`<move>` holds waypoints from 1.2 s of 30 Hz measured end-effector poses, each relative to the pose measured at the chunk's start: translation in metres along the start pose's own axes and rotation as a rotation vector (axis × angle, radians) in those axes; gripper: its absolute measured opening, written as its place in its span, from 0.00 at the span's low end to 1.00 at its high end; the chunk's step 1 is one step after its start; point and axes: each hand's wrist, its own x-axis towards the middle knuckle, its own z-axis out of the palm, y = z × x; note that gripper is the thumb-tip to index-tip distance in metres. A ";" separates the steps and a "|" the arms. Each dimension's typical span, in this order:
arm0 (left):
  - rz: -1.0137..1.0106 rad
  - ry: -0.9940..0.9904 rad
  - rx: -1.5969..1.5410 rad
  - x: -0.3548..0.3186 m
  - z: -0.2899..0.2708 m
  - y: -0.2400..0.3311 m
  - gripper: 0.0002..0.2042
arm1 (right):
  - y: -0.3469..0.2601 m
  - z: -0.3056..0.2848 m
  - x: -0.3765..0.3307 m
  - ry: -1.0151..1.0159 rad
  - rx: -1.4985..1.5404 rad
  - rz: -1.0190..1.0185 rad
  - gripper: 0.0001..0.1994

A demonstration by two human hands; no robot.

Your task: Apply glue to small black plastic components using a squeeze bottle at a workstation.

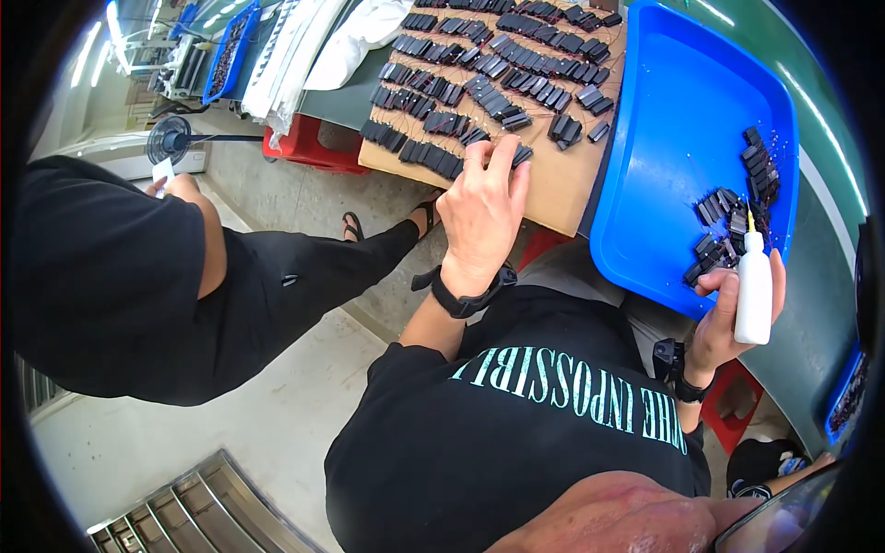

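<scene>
Blue tray point(664, 129), the landmark: large, tilted over the edge of the green bench, mostly bare, with a small cluster of black parts point(733, 221) gathered along its right side. Left of the tray lies a cardboard sheet point(553, 189) covered in rows of the same small black parts point(498, 69), thin reddish wires trailing among them. The person's left hand point(481, 217) rests on the near edge of that sheet, left of the tray, fingers spread a little and pressed down on the last parts of the front row; nothing is gripped. The right hand point(728, 318) sits at the tray's near right corner, fingers wrapped round a small white squeeze bottle point(754, 295), yellow nozzle up, tip just beside the loose parts. Further left of the tray, a second person in black sits with a slip of white in hand. Risk, as judged: the bottle could drip onto the tray or the wrong part if squeezed early; a nudge from the left hand could knock the tidy rows askew; the tilted tray could let parts slide.
</scene>
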 end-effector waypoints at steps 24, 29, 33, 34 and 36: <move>0.969 -0.444 -0.079 0.064 0.105 0.254 0.12 | 0.092 -0.143 0.060 0.229 0.473 -0.042 0.27; 1.002 -0.293 -0.195 0.070 0.114 0.250 0.05 | 0.094 -0.145 0.058 0.202 0.458 -0.024 0.29; 0.918 -0.424 -0.010 0.069 0.089 0.230 0.11 | 0.095 -0.148 0.056 0.207 0.457 -0.024 0.31; 0.830 -0.400 -0.026 0.067 0.082 0.231 0.11 | 0.095 -0.150 0.056 0.205 0.449 -0.029 0.32; 0.659 -0.351 -0.060 0.066 0.075 0.233 0.11 | 0.096 -0.151 0.059 0.213 0.409 -0.042 0.31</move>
